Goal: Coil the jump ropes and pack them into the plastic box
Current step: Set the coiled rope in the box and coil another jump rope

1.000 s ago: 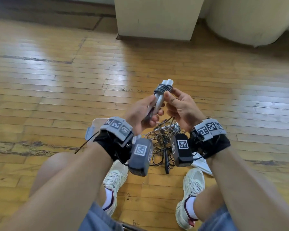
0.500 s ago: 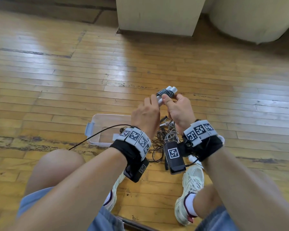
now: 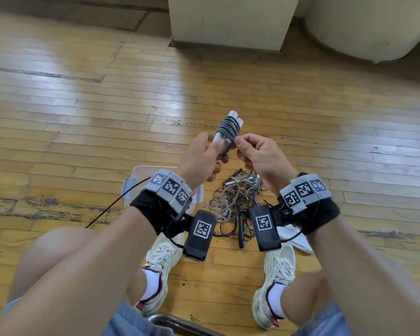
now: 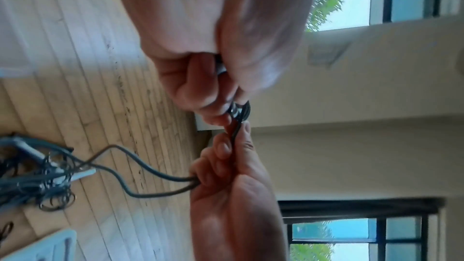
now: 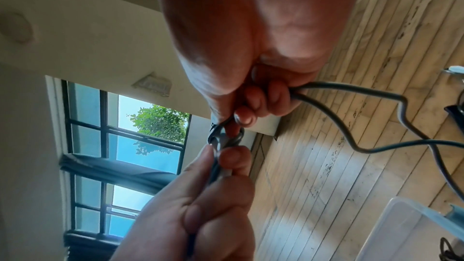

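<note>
A worn wooden floor fills the head view, with a pale square pillar base and a rounded pale base at the far edge. The person sits with knees apart and both cream sneakers on the boards. The clear plastic box stands on the floor under the left wrist, partly hidden. Just right of it, between the feet, lies a tangled heap of loose jump ropes, and a white cloth lies under the right wrist. Raised above the heap, the left hand has its grip closed round the paired white handles, which tilt up and away with dark cord wound tightly round them near the top. The right hand pinches the cord right beside the windings, its fingers curled round it; a slack loop hangs from that fist down to the heap
</note>
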Tool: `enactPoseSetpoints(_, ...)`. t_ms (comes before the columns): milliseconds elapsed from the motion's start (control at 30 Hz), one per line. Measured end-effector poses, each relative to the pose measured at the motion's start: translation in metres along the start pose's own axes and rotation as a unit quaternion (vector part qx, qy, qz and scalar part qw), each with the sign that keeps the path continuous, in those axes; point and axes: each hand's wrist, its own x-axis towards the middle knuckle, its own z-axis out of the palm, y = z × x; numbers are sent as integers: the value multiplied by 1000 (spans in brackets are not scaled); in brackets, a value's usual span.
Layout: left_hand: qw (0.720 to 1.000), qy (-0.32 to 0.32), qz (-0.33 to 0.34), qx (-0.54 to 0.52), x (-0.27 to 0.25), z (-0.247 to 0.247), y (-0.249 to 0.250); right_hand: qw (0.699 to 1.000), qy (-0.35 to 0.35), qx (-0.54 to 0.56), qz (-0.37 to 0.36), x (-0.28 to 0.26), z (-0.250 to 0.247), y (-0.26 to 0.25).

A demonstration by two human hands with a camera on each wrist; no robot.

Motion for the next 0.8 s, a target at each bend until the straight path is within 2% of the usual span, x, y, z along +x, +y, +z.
enactPoseSetpoints(100,992,-25,-32,-121,-4,-3,5,999,9,31,7,2,3,-1)
enactPoseSetpoints(267,962,-68,-79,-251,-6,-9,11,997,30,71,12,7,6,-7)
enactPoseSetpoints(433,926,-148,-138,-319,-9,-15,11,996,-54,77,-3,10,2,-7)
enactPoseSetpoints(500,928,-161,-143,-303,-11,-14,10,994,-58,88,-10,9,-1,-4)
enactPoseSetpoints(600,970,-128,-115,-173,-9,-13,6,996,-16,90,-12,6,-2,-2)
enactPoseSetpoints(667,995,-67,-71,-22,-5,-11,1,998,22,62,-15,5,0,0)
enactPoseSetpoints(700,996,-37,-23,79,-4,-9,-2,998,41,36,-17,5,1,2)
enactPoseSetpoints(733,981,-14,40,190,-4,-8,-6,998,56,9,-23,6,2,4)
enactPoseSetpoints(800,914,27,128,385,-5,-4,-14,997,75,-13,-31,10,3,11)
